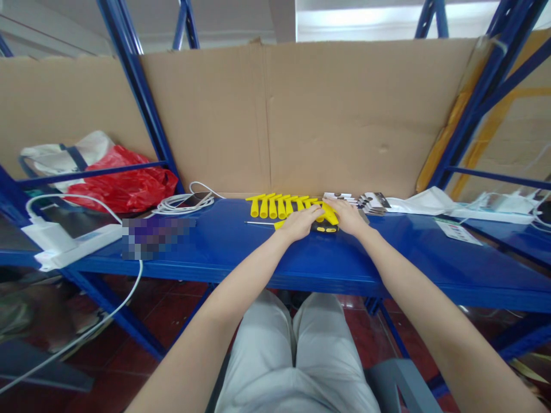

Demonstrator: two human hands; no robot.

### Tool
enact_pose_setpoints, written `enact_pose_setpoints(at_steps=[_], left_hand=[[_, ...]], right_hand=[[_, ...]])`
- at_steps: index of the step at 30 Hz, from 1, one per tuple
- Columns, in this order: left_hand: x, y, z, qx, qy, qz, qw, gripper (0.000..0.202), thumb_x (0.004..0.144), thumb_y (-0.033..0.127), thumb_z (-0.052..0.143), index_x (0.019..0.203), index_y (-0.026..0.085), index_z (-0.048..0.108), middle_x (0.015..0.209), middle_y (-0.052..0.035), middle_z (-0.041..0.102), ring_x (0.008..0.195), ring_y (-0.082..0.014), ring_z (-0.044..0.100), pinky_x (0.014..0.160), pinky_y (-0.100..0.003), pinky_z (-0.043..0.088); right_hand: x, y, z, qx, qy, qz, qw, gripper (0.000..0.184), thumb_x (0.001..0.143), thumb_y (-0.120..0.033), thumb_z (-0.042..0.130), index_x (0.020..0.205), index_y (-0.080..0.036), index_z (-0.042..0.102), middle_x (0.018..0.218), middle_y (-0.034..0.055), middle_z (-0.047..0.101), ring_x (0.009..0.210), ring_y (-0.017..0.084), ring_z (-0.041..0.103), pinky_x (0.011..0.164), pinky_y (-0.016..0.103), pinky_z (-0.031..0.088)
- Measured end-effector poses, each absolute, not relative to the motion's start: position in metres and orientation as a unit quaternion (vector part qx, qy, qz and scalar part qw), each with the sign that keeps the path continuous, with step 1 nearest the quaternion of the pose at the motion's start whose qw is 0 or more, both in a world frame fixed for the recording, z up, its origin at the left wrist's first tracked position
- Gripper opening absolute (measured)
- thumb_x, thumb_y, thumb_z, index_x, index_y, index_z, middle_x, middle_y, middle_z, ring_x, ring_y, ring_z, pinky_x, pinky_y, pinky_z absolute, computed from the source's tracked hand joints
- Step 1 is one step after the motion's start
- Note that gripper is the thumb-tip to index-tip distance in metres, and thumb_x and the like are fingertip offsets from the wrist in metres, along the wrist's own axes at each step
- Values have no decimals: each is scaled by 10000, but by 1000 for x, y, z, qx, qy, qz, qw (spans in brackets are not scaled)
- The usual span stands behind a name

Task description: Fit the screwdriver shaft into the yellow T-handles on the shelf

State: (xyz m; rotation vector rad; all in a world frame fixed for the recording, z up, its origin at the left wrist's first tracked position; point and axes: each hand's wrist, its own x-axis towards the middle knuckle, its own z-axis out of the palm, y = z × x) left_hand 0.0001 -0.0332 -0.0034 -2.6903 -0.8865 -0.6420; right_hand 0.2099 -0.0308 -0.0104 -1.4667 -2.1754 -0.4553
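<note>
My right hand (pixel 348 215) is closed on a yellow plastic piece (pixel 330 214) above the blue shelf top. From the other side, the closed fingers of my left hand (pixel 301 222) meet the same piece. Beside them stands a row of several like yellow pieces (pixel 270 206), each a short tube with a slanted flat top. Under my left hand lies a screwdriver, its thin metal shaft (pixel 260 222) pointing left. A black and yellow part (pixel 325 228), possibly its handle, shows between my hands. My fingertips are partly hidden.
Small black and white cards (pixel 373 202) lie right of my hands, before white packaging (pixel 424 203). At left are a coiled white cable (pixel 183 203), a power strip (pixel 92 244) and a red bag (pixel 129 180). Cardboard (pixel 336 115) walls the back; blue posts (pixel 142 97) frame the shelf.
</note>
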Motion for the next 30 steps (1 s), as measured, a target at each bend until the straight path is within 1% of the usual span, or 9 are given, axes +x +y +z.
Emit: enact_pose_setpoints(at_steps=[5, 13, 16, 19, 22, 24, 26, 28, 30], left_hand=[[1, -35, -3, -922, -302, -217, 110, 552, 878, 15, 348, 1368, 214, 510, 1484, -65, 497, 1332, -180, 501, 1061, -341, 470], [0, -35, -3, -923, -302, -214, 106, 573, 875, 5, 358, 1370, 235, 533, 1499, -58, 489, 1341, -175, 495, 1085, -344, 447], [0, -36, -2, -922, -309, -207, 106, 587, 875, 7, 363, 1388, 238, 528, 1511, -64, 474, 1349, -184, 488, 1082, -349, 450], [0, -38, -1, -921, -317, -203, 102, 616, 870, 3, 365, 1417, 248, 505, 1521, -64, 461, 1356, -188, 481, 1078, -344, 453], [0, -38, 0, -917, -330, -202, 99, 623, 870, 4, 371, 1425, 258, 500, 1521, -65, 460, 1344, -198, 494, 1065, -348, 463], [-1, -38, 0, -913, -340, -202, 96, 615, 874, 7, 373, 1427, 245, 500, 1514, -81, 465, 1327, -213, 511, 1051, -364, 474], [-2, -37, 1, -910, -348, -205, 93, 610, 877, 7, 373, 1427, 235, 501, 1497, -94, 482, 1311, -222, 526, 1045, -376, 478], [-3, -37, 1, -908, -354, -206, 90, 601, 881, 9, 371, 1422, 231, 507, 1477, -96, 505, 1305, -219, 532, 1047, -370, 474], [-4, -37, 2, -907, -358, -206, 85, 583, 890, 16, 371, 1414, 224, 516, 1460, -93, 522, 1308, -209, 530, 1054, -353, 466]], right_hand=[[204, -39, -6, -513, -813, -184, 207, 643, 817, -97, 465, 1451, -202, 484, 1492, 114, 478, 1339, 288, 444, 1024, 494, 404], [205, -40, -4, -513, -811, -203, 193, 598, 840, -94, 463, 1426, -202, 508, 1469, 110, 508, 1313, 274, 455, 1002, 447, 398], [204, -41, -2, -523, -804, -200, 199, 575, 854, -100, 454, 1412, -215, 526, 1455, 103, 524, 1299, 275, 467, 1009, 455, 395], [202, -44, 0, -538, -793, -193, 211, 528, 869, -119, 458, 1380, -207, 563, 1416, 123, 558, 1263, 298, 509, 1009, 480, 401], [202, -42, 2, -587, -752, -166, 249, 461, 899, -139, 440, 1325, -191, 610, 1352, 145, 607, 1221, 308, 559, 1011, 468, 416], [204, -39, 3, -648, -692, -109, 299, 418, 931, -169, 421, 1303, -162, 612, 1284, 169, 643, 1167, 301, 603, 988, 431, 439], [208, -34, 1, -694, -628, -28, 350, 391, 952, -198, 422, 1301, -119, 581, 1188, 184, 679, 1055, 279, 659, 916, 387, 480], [212, -30, -1, -703, -593, 47, 390, 394, 957, -192, 427, 1324, -86, 523, 1077, 164, 707, 881, 230, 695, 792, 332, 518], [215, -26, -2, -687, -576, 104, 431, 430, 949, -154, 433, 1369, -67, 455, 971, 124, 715, 692, 172, 673, 647, 273, 518]])
